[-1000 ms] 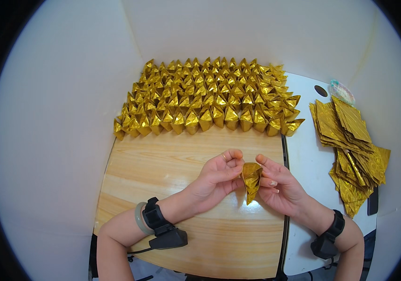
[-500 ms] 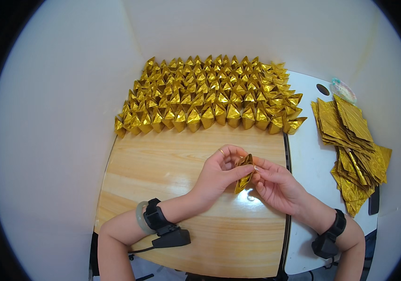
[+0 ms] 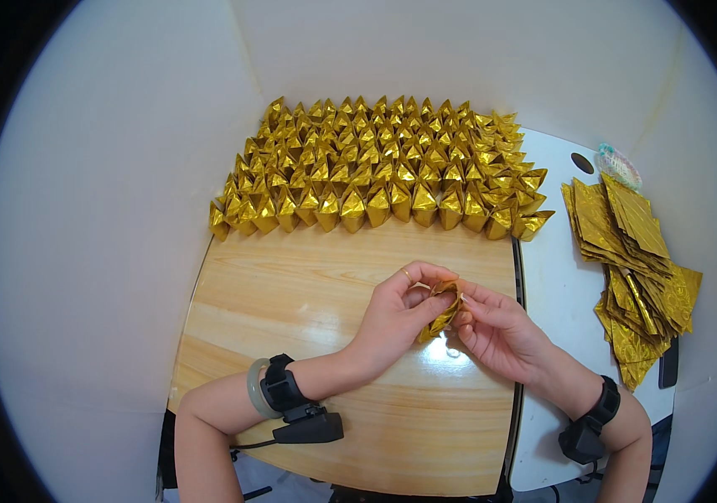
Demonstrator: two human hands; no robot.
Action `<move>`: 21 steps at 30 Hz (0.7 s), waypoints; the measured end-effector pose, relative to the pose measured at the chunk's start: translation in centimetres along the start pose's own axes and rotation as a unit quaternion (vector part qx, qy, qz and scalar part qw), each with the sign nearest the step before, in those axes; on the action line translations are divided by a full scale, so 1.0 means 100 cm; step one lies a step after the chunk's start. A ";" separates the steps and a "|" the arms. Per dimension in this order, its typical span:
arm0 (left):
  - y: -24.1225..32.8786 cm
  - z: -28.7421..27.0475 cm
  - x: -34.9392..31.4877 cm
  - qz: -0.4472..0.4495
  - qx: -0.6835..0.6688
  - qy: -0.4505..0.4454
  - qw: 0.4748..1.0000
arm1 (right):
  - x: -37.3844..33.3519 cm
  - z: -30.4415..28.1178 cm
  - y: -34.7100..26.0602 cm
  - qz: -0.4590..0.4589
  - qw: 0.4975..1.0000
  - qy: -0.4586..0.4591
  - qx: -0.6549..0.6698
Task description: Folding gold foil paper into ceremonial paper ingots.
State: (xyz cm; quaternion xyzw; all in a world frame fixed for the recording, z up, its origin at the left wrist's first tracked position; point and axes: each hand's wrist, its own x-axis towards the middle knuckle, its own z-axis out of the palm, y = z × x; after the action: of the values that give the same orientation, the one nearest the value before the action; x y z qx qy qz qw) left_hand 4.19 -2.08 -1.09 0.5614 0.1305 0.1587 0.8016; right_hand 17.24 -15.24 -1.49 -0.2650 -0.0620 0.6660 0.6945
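A partly shaped gold foil paper ingot [image 3: 440, 322] is held above the wooden table [image 3: 291, 302], between my two hands. My left hand [image 3: 400, 314] grips it from the left, the thumb pressed against its inner side and the index finger over its top edge. On its right side my right hand [image 3: 501, 327] pinches the rim between thumb and fingers. The fingers partly hide the paper's shape. Beyond the hands, rows of finished gold paper ingots [image 3: 352, 208] stand packed together, their points upward.
On a white table [image 3: 547, 277] to the right lies a fanned pile of flat gold foil paper [image 3: 626, 226]. A pale patterned round object [image 3: 618, 166] and a dark round hole [image 3: 582, 163] are behind it. A dark phone-like object [image 3: 668, 365] lies at the pile's front right.
The paper ingot's top has been bent over and its opening looks rounder. My left fingers have shifted slightly to the right; the whole view has moved a little.
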 end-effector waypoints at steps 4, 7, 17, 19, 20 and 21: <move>0.003 0.001 -0.001 0.001 0.013 -0.008 1.000 | 0.000 -0.002 0.000 -0.011 1.000 0.008 0.009; 0.005 0.002 -0.001 0.015 0.037 -0.016 0.999 | 0.000 0.001 0.000 -0.018 1.000 0.010 0.018; 0.001 -0.002 -0.002 0.054 -0.102 -0.053 0.992 | -0.003 0.001 -0.006 -0.033 0.992 -0.052 0.107; 0.004 -0.001 -0.004 0.072 -0.104 -0.082 0.989 | -0.004 0.001 -0.005 -0.046 0.991 -0.052 0.111; 0.004 0.000 -0.004 0.071 -0.103 -0.083 0.989 | -0.004 0.002 -0.004 -0.067 0.995 -0.055 0.055; 0.003 0.001 -0.003 0.077 -0.074 -0.078 0.991 | -0.004 0.003 -0.004 -0.089 0.994 -0.057 -0.002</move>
State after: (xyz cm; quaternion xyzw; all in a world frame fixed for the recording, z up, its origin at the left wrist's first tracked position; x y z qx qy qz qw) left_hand 3.92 -2.20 -0.73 0.5198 0.0120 0.1848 0.8340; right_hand 17.40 -15.49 -0.95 -0.2213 -0.1264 0.6159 0.7455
